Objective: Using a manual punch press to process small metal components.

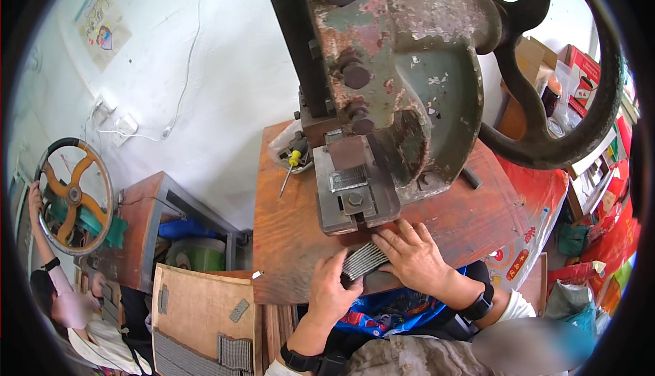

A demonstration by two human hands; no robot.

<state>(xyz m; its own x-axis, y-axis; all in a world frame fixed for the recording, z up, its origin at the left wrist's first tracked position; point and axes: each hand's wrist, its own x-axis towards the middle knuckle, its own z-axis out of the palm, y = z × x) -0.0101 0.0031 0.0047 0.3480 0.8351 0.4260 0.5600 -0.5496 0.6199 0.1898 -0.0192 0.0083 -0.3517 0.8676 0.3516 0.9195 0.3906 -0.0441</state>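
My left hand (pixel 331 291) and my right hand (pixel 417 256) are both closed on one small stack of thin grey metal strips (pixel 366 261). The left thumb and fingers grip its near left end, while the right fingers press on its far right side. This stack is at the front edge of a worn reddish wooden table (pixel 286 239). Just beyond my hands stands an old hand press (pixel 382 69) with chipped green paint. Its steel die plate (pixel 334 209) carries a bolt and a ribbed metal piece (pixel 349 177).
A large handwheel (pixel 587 140) sticks out at the press's right. Behind the die, a bowl (pixel 276 149) holds a yellow-handled screwdriver (pixel 294 157). A wooden board (pixel 198 301) with stacked strips lies lower left. At far left, a co-worker's hand (pixel 35 202) grips another wheel (pixel 74 195).
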